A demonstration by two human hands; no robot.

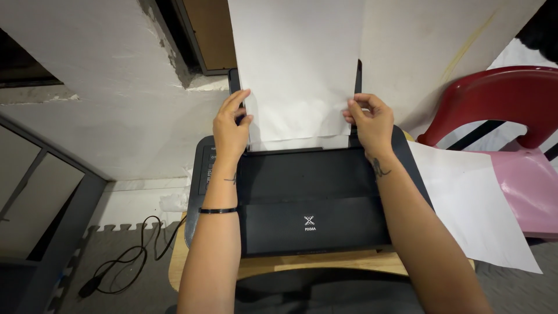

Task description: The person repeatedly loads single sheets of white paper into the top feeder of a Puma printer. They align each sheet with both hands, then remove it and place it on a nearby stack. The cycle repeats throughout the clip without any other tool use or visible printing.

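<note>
We look down on a black, flat-topped plastic inkjet printer [314, 203] sitting on a small pale wooden surface [325, 264]. A stack of plain white paper sheets [299, 70] stands upright in the rear feed slot, leaning back toward the pale wall. Our left hand [231, 129] is closed on the stack's left edge, thumb in front, fingers curled behind; our right hand [369, 125] pinches the right edge the same way. Holding both edges at once, we judge, keeps the sheets square between the feed guides. The paper's lower end sits between the two grips, just above the printer lid. A loose white sheet [471, 203] lies to the right, over a pink plastic seat [532, 192] with a red chair back [500, 96]. A black cable [125, 261] coils on the grey floor mat.
</note>
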